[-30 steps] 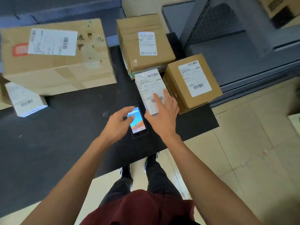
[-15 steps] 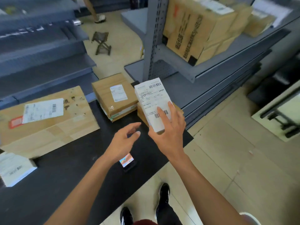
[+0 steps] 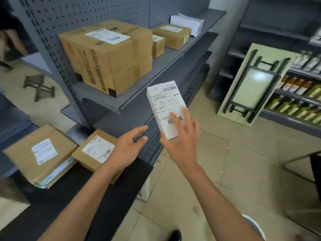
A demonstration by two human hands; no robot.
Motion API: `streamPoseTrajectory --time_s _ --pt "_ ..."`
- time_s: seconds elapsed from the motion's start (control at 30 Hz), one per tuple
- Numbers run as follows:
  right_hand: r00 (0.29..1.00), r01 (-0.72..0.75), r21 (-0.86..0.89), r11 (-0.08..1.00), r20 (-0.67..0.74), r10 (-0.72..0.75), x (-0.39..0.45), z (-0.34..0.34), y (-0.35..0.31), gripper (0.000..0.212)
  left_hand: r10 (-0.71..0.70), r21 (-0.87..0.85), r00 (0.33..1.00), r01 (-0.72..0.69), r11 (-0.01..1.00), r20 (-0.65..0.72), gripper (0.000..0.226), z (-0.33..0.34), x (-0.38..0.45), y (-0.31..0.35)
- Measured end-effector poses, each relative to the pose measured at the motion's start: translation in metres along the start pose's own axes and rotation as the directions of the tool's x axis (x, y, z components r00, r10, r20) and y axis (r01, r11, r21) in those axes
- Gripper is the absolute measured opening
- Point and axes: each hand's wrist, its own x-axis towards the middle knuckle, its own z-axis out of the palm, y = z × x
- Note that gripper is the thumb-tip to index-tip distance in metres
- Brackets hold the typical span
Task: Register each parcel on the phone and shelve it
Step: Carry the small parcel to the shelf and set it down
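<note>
Parcel shelving [image 3: 132, 100] stands ahead of you, a big cardboard carton [image 3: 107, 56] on its upper tier; two brown boxes [image 3: 41, 153] lie on the black counter [image 3: 73, 193]. Your right hand [image 3: 182, 141] grips the white parcel [image 3: 166, 108] (label up) aloft, and your left hand [image 3: 125, 150] hangs loosely spread, holding nothing.

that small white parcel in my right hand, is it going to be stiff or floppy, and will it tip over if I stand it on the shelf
The white parcel looks stiff: its edges stay straight while the right hand holds only its lower end. One hand carrying it suggests it is light. It is tall and thin, so on end it would probably tip; flat seems safer.
</note>
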Motion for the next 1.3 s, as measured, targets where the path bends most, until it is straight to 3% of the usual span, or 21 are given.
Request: streamPoseTrajectory --time_s 0.27,0.57,1.3 --pt "0.982 -0.152 0.032 0.988 -0.108 0.154 0.042 -0.049 0.099 0.066 0.068 0.033 0.995 -0.070 0.997 0.074 0.037 0.089 0.066 0.059" --pt "0.949 -0.272 -0.017 0.962 -0.171 0.265 0.069 -0.073 0.182 0.065 0.060 0.008 0.982 -0.063 0.998 0.179 0.036 0.157 0.133 0.080" --pt "0.941 -0.310 -0.103 0.945 -0.174 0.290 0.297 0.004 0.312 0.065 0.145 -0.033 0.959 -0.142 0.989 0.245 0.038 0.193 0.436 0.124"
